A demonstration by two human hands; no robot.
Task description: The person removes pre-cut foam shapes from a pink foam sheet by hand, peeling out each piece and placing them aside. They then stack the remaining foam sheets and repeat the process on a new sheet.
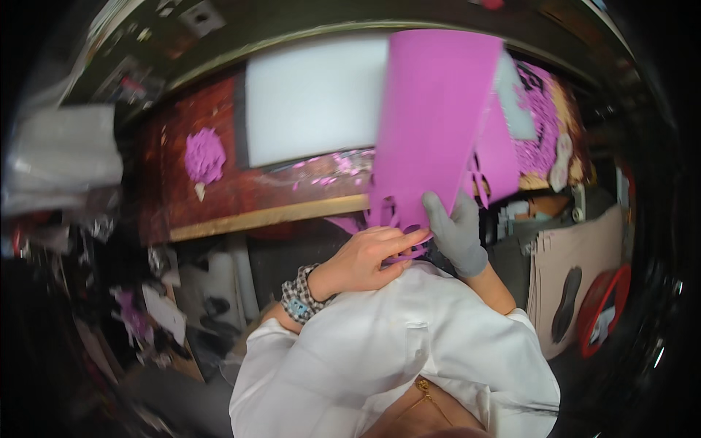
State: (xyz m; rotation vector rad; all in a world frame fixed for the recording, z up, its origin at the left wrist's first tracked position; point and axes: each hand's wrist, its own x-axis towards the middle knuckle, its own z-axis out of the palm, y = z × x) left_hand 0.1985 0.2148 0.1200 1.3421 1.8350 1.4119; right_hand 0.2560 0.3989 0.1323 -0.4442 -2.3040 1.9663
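Note:
A large pink-purple sheet (438, 117) hangs over the front edge of the table, with cut-out openings and thin strips along its near end. My left hand (365, 255) is bare, with a checked band at the wrist. Its fingers close on the strips at the sheet's lower edge. In a grey glove, my right hand (458, 232) pinches the near edge just to the right, thumb on top and the other fingers partly hidden. Behind the sheet lies a white board (314, 98), partly covered by it.
On the reddish table (164, 190), a heap of pink pieces (205, 155) sits at left. Many pink scraps (542, 120) and a pale sole-shaped piece (561, 162) lie at right. Below stand a beige panel (544, 292) with a dark sole shape and a red round object (606, 310).

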